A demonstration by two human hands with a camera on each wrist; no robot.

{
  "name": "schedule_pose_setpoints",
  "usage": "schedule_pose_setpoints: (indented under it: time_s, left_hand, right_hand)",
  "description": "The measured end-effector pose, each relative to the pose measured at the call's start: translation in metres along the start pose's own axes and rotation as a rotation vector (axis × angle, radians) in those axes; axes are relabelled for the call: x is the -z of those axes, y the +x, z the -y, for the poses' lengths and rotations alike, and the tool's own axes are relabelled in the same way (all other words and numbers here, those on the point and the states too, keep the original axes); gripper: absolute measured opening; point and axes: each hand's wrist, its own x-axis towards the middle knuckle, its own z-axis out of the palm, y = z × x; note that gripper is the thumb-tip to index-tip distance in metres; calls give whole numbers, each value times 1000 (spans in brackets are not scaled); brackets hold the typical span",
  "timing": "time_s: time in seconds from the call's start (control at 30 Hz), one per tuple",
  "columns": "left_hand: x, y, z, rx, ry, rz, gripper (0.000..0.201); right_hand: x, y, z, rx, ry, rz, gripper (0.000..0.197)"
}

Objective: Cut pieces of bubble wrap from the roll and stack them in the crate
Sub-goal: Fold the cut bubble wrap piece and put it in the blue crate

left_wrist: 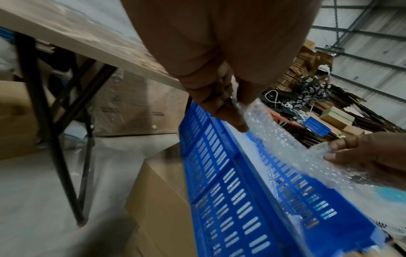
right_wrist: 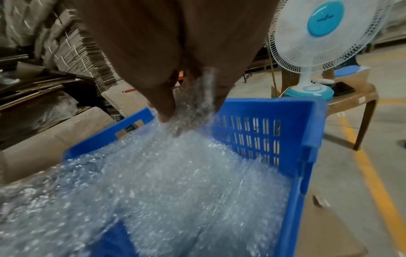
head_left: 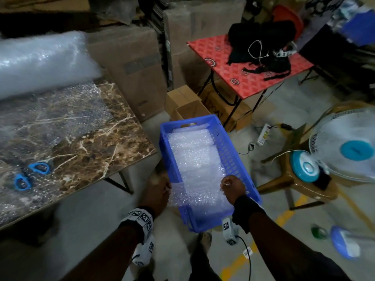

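Left hand [left_wrist: 216, 93] and right hand [left_wrist: 369, 153] pinch a bubble-wrap piece [left_wrist: 285, 139] (blurred) over the blue crate [left_wrist: 219, 191].

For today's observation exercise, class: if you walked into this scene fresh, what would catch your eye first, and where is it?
First, the blue crate on the floor beside the marble-patterned table, with the left hand and right hand each pinching a corner of a bubble wrap piece over it. Next, the big bubble wrap roll on the table's far side and the blue-handled scissors near its front edge.

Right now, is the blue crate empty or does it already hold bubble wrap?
It already holds some: cut pieces lie in the blue crate, below its rim.
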Motion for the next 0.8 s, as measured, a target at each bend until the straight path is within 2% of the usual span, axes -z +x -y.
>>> schedule_pose_setpoints:
  time_s: [0.1, 0.23, 0.43, 0.6, 0.7, 0.8]
  left_hand:
    - [-30, 19, -23, 23, 38, 95, 25]
    - [-76, 43, -47, 32, 196, 207, 44]
    - [-140, 69, -64, 245, 504, 278, 34]
    - [-166, 82, -57, 433, 620, 387, 32]
    - [-178, 89, -49, 478, 650, 463, 33]
    - [-188, 96, -40, 531, 701, 537, 36]
  right_hand:
    - [16, 21, -15, 31, -107, 57, 35]
    - [32, 49, -32, 40, -287, 173, 27]
    - [40, 98, -51, 83, -606, 403, 17]
    - [14, 126, -62, 131, -743, 546, 32]
    - [3, 135, -62, 200, -851, 621, 32]
    - [-11, 146, -67, 201, -909, 671, 33]
